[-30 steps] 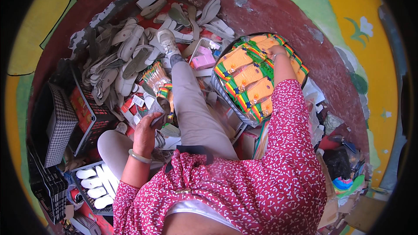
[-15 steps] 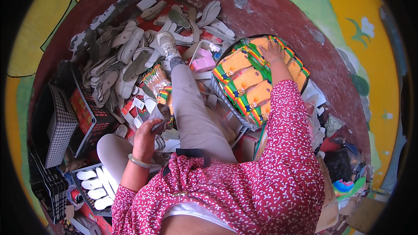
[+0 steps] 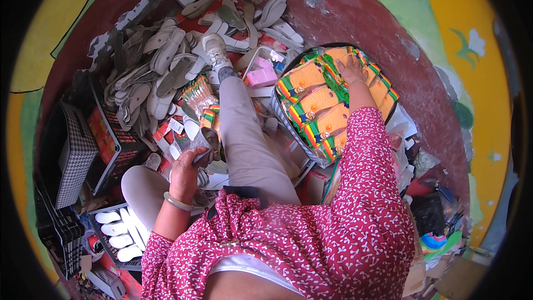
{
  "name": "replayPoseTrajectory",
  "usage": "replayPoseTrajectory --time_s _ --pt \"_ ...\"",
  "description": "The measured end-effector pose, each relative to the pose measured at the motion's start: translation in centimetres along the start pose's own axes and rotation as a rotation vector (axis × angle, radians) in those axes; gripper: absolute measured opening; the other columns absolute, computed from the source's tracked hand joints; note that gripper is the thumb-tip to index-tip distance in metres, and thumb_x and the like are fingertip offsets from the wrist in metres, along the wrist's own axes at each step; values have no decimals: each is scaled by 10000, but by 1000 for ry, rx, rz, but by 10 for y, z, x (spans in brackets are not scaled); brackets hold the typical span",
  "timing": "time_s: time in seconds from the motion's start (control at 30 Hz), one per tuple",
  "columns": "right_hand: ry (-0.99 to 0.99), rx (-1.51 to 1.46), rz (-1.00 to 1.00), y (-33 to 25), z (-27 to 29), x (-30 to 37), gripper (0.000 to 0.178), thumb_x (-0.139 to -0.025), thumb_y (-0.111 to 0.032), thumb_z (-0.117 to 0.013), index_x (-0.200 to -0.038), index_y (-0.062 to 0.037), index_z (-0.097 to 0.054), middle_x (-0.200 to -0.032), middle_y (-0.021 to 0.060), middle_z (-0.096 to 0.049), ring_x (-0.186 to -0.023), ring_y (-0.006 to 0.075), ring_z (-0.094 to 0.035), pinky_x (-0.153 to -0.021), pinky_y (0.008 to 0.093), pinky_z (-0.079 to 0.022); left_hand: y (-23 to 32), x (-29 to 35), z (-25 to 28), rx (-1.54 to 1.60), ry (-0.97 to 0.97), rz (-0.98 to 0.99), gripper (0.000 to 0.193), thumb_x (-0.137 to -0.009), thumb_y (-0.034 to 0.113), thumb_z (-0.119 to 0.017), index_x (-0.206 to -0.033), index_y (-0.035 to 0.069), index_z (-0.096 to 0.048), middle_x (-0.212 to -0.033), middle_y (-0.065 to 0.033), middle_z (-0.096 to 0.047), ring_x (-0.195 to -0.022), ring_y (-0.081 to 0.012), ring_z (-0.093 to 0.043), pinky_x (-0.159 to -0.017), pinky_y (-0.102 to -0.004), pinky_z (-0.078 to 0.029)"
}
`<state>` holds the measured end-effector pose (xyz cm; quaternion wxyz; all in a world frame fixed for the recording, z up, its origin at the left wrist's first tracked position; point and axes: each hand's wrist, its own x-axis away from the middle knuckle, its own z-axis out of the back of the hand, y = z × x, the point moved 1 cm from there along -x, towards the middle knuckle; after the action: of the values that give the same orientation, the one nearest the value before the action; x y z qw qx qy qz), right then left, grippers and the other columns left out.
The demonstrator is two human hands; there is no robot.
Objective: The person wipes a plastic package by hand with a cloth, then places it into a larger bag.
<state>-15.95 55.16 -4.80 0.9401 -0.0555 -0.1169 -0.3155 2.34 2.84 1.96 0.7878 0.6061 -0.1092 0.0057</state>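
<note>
My right hand (image 3: 353, 71) rests on the upper part of a tightly packed load of orange textured pieces (image 3: 317, 101) with green, yellow and red bands. Its fingers are spread and nothing shows in its grip. The pieces fill a dark-rimmed box (image 3: 288, 129) with a checked side, tilted at the right of my outstretched leg. On the left, my left hand (image 3: 184, 176), closed, pinches a grey speckled, flexible piece (image 3: 200, 140) above the clutter near my bent knee. The lower fingers of that hand are partly hidden.
Grey and white shoe soles (image 3: 166, 58) lie heaped at the far left. A pink box (image 3: 261, 75) sits in a white bin beyond my leg. Black crates (image 3: 114, 158) stand at left, near a tray of white soles (image 3: 129, 254). A maroon wall (image 3: 377, 28) curves behind; bags (image 3: 430, 211) crowd the right.
The view has shifted slightly. My right hand stays on the orange pieces, its fingers a little more spread. My left hand keeps the grey piece in nearly the same place.
</note>
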Motion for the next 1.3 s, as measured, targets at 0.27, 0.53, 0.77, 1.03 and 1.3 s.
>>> replayPoseTrajectory --time_s 0.27,0.53,0.77,1.03,1.3 --pt "4 51 9 0 7 -7 767 -844 -656 -288 -1443 -194 -159 -1500 118 -93 -1383 276 -89 -1084 479 -76 -3 4 4 340 14 115 336 -918 201 -389 -981 -56 -597 -923 -112 -628 -847 -175 -590 -803 -287 -440" --pt "129 50 219 -23 20 23 713 -873 -625 -269 -1438 -200 -177 -1497 118 -115 -1385 284 -78 -1094 466 -102 -2 6 7 303 -9 86 341 -920 197 -381 -984 -58 -599 -923 -105 -624 -862 -170 -587 -804 -286 -442" --pt "61 122 239 -16 -6 32 720 -852 -592 -354 -1434 -196 -197 -1488 146 -138 -1385 276 -89 -1087 467 -119 -13 6 8 183 -21 8 336 -923 202 -392 -990 -61 -589 -917 -112 -625 -877 -195 -598 -828 -304 -452" --pt "39 117 236 -16 -12 32 698 -863 -561 -354 -1437 -202 -182 -1486 154 -140 -1384 280 -95 -1087 457 -124 -7 9 12 381 1 103 354 -931 226 -376 -991 -60 -576 -946 -142 -628 -887 -204 -604 -851 -308 -449" --pt "65 74 225 -20 -5 27 708 -868 -619 -272 -1443 -222 -155 -1495 139 -107 -1386 284 -74 -1086 481 -109 -5 11 14 316 4 7 329 -921 212 -401 -986 -53 -585 -938 -116 -626 -882 -184 -600 -835 -293 -442"
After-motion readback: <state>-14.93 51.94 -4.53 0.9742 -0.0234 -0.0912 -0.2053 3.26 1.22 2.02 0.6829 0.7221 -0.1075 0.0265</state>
